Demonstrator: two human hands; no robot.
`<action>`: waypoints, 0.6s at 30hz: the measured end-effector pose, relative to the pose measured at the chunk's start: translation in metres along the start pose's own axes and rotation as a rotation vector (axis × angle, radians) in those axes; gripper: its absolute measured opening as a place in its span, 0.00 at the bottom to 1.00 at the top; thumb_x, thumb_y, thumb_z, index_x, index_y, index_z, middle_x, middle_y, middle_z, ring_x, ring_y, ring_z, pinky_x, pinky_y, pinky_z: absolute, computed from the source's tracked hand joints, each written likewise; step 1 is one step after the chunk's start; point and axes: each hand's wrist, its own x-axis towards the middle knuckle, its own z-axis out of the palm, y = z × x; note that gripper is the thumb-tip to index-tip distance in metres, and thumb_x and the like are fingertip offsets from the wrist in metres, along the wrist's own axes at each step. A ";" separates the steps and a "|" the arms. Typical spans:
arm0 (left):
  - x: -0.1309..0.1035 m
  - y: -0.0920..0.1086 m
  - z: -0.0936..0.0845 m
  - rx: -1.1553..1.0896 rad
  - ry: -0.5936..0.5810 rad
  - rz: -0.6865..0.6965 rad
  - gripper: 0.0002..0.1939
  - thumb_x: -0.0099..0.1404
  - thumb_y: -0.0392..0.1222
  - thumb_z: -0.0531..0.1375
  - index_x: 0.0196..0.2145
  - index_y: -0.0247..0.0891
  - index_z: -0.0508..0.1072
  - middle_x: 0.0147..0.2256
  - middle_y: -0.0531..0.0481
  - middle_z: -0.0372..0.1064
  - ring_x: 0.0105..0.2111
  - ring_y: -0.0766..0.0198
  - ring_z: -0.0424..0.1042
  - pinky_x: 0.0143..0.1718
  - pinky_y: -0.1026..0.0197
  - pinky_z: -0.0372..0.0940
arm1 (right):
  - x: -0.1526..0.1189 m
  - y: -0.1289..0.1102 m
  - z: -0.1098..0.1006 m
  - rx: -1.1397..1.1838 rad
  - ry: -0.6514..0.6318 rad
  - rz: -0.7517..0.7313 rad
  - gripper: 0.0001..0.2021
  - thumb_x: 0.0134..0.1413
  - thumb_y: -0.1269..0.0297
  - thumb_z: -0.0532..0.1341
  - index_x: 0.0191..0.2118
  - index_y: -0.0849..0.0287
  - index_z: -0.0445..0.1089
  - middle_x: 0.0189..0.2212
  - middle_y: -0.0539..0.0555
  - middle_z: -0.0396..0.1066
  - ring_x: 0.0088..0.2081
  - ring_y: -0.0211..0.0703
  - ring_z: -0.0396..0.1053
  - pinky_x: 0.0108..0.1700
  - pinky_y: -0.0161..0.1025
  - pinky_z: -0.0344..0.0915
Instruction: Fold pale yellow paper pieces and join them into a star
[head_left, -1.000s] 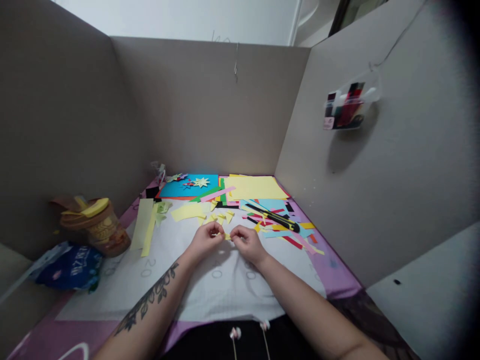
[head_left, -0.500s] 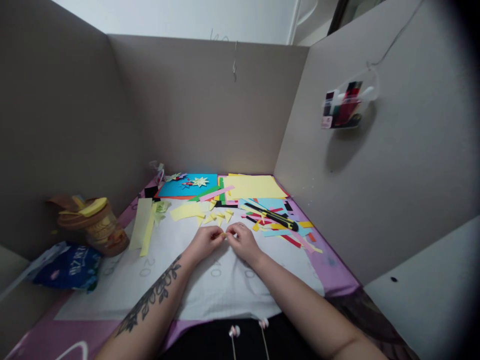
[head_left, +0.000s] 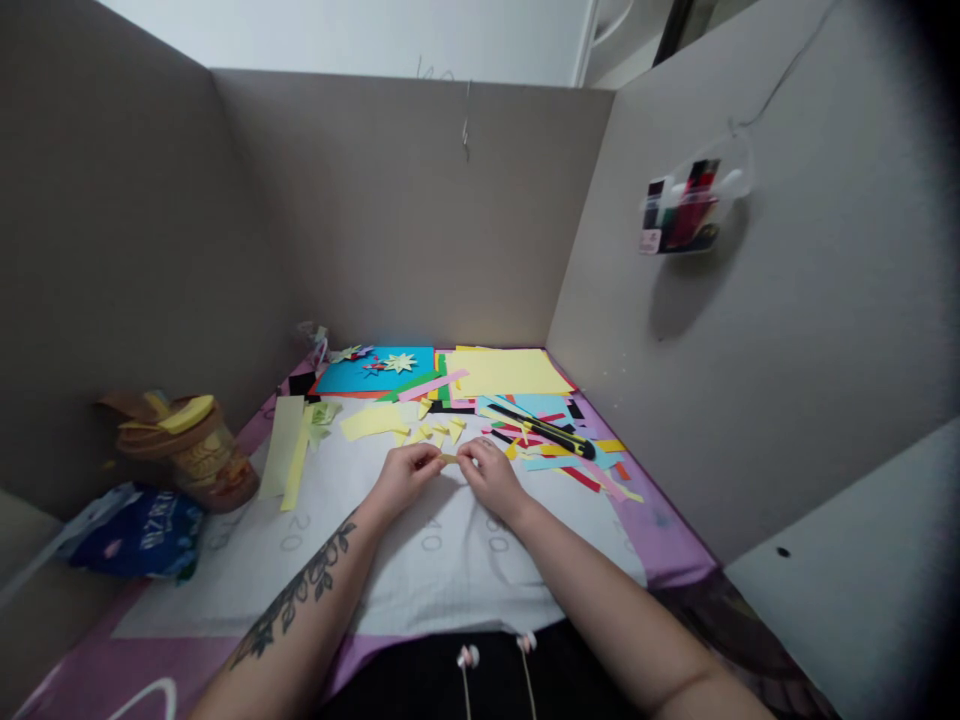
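Note:
Between my two hands a small yellow piece of paper is held up over the white sheet. My left hand pinches its left end, and my right hand pinches the right end; the fingers cover most of it. Just beyond them lie several small folded yellow paper pieces. A wider pale yellow strip rests behind my left hand. To the right, a black and yellow utility knife lies across coloured paper strips.
Yellow sheets and a blue sheet bearing paper stars lie at the back. At left stand a brown cup and a blue packet. Grey panels enclose the table; a clear container hangs at right.
My hands have drawn slightly apart and up, so more of the yellow paper shows between the fingertips. Things on the table stay where they were.

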 end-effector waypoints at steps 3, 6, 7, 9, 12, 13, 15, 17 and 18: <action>0.002 -0.001 -0.003 -0.024 0.043 -0.042 0.10 0.57 0.43 0.58 0.23 0.36 0.71 0.20 0.54 0.66 0.23 0.67 0.61 0.25 0.67 0.55 | 0.000 0.008 -0.004 -0.021 0.003 0.010 0.07 0.57 0.70 0.54 0.31 0.56 0.68 0.29 0.53 0.68 0.35 0.45 0.65 0.39 0.40 0.61; 0.004 -0.004 -0.004 -0.044 0.095 -0.114 0.09 0.55 0.43 0.59 0.22 0.36 0.72 0.19 0.54 0.66 0.22 0.67 0.62 0.24 0.66 0.55 | -0.001 0.010 -0.006 -0.095 0.054 -0.004 0.08 0.57 0.71 0.53 0.32 0.57 0.68 0.28 0.54 0.68 0.35 0.46 0.65 0.40 0.42 0.62; 0.004 -0.005 -0.004 -0.049 0.100 -0.132 0.09 0.55 0.43 0.59 0.23 0.36 0.72 0.19 0.54 0.66 0.22 0.66 0.63 0.24 0.66 0.56 | -0.001 0.009 -0.006 -0.121 0.089 -0.020 0.07 0.57 0.71 0.53 0.34 0.57 0.68 0.30 0.55 0.69 0.36 0.47 0.65 0.41 0.44 0.62; 0.005 -0.007 -0.002 -0.070 0.076 -0.149 0.09 0.55 0.43 0.58 0.24 0.35 0.73 0.20 0.53 0.68 0.22 0.65 0.65 0.25 0.66 0.57 | -0.002 0.003 -0.002 -0.150 0.134 -0.085 0.08 0.55 0.72 0.54 0.40 0.57 0.67 0.36 0.57 0.69 0.41 0.50 0.65 0.46 0.47 0.63; 0.004 -0.011 0.003 -0.101 -0.008 -0.111 0.10 0.58 0.42 0.56 0.29 0.36 0.76 0.23 0.52 0.71 0.24 0.64 0.67 0.27 0.65 0.60 | -0.004 -0.004 0.007 -0.123 0.073 -0.195 0.18 0.52 0.76 0.54 0.49 0.56 0.64 0.44 0.59 0.68 0.48 0.50 0.63 0.51 0.50 0.62; 0.004 -0.012 0.004 -0.096 -0.031 -0.090 0.11 0.59 0.41 0.55 0.31 0.36 0.77 0.24 0.51 0.72 0.24 0.64 0.67 0.27 0.65 0.60 | -0.004 -0.005 0.009 -0.100 0.051 -0.204 0.20 0.51 0.77 0.53 0.50 0.56 0.63 0.45 0.59 0.68 0.48 0.50 0.64 0.51 0.49 0.63; 0.003 -0.014 0.005 -0.053 -0.047 -0.050 0.12 0.59 0.38 0.54 0.34 0.37 0.77 0.26 0.50 0.74 0.25 0.64 0.68 0.29 0.65 0.61 | -0.005 -0.004 0.013 -0.042 0.045 -0.157 0.22 0.51 0.78 0.52 0.52 0.56 0.62 0.43 0.58 0.70 0.46 0.48 0.66 0.49 0.47 0.65; 0.004 -0.016 0.005 0.004 -0.033 -0.015 0.13 0.58 0.34 0.53 0.35 0.37 0.78 0.28 0.49 0.75 0.26 0.64 0.69 0.31 0.64 0.62 | -0.006 0.000 0.014 0.019 0.069 -0.063 0.22 0.52 0.77 0.52 0.53 0.56 0.61 0.41 0.57 0.71 0.43 0.46 0.69 0.46 0.45 0.67; 0.004 -0.017 0.005 0.028 -0.022 0.000 0.14 0.57 0.32 0.53 0.36 0.37 0.78 0.29 0.49 0.75 0.27 0.63 0.70 0.32 0.63 0.62 | -0.007 0.002 0.014 0.047 0.077 -0.014 0.21 0.53 0.76 0.52 0.53 0.55 0.61 0.40 0.56 0.72 0.41 0.46 0.70 0.45 0.44 0.68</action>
